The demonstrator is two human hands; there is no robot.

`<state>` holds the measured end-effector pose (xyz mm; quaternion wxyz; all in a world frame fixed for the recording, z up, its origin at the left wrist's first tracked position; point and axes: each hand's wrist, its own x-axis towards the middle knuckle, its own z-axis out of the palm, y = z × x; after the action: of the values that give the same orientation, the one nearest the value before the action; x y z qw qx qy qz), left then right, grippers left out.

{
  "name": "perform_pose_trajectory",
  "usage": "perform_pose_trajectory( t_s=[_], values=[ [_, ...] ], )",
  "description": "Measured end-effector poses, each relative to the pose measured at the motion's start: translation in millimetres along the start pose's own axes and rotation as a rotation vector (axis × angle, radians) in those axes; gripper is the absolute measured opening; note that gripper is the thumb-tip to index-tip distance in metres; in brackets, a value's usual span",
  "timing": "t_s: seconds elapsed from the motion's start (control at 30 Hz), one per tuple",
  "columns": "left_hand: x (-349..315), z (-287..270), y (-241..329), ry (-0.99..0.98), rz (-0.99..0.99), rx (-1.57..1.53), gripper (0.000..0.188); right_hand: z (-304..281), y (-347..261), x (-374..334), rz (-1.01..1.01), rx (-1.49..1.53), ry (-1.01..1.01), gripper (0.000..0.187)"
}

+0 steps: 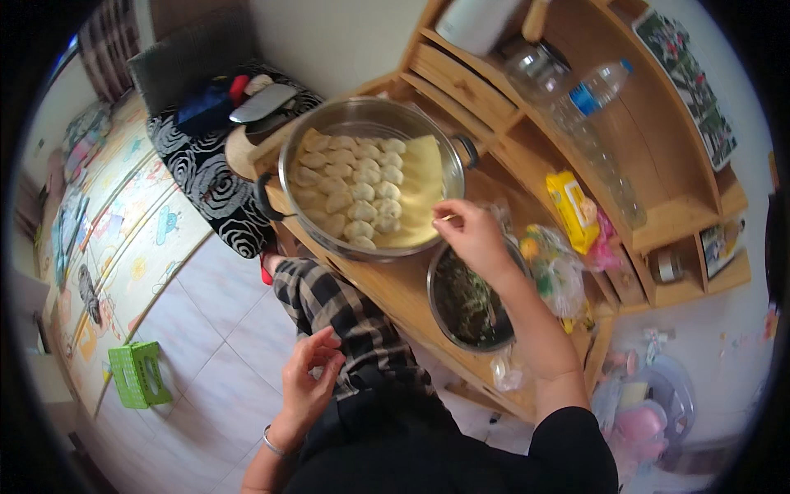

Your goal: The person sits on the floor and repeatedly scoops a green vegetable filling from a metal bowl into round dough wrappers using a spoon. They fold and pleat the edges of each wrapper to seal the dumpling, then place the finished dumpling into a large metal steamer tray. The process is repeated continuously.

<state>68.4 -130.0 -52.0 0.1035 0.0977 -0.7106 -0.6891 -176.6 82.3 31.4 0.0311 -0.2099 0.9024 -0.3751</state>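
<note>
A wide steel steamer pot (290, 177) with dark handles stands on the wooden desk, lined with a yellowish cloth (424, 169). Several rows of pale dumplings (362, 191) lie on the cloth, which shows bare along the right side. My right hand (473, 237) hovers at the pot's right rim, thumb and fingertips pinched together; whatever they hold, if anything, is too small to make out. Below that forearm sits a metal bowl (436, 309) of chopped green filling (465, 296), partly covered by the arm. In front of my lap, my left hand (309, 379) is raised with loosely curled fingers, holding nothing visible.
Beside the bowl are plastic bags (559, 276) and a yellow wipes pack (572, 212). Desk shelves hold a water bottle (594, 92) and a glass jar (536, 70). A patterned black chair (218, 185) stands at left; a green step stool (140, 376) is on the tiled floor.
</note>
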Motion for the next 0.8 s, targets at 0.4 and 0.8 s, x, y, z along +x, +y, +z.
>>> perform_pose_trajectory(
  t_s=[0.4, 0.8],
  values=[
    [-12.0, 54.0, 8.5, -0.266, -0.021, 0.046, 0.019, -125.2, 45.1, -230.4, 0.42, 0.089, 0.544, 0.016],
    [-19.3, 74.6, 29.2, -0.391, -0.193, -0.251, 0.047, -75.4, 114.3, -286.3, 0.498, -0.401, 0.066, 0.023]
  ],
)
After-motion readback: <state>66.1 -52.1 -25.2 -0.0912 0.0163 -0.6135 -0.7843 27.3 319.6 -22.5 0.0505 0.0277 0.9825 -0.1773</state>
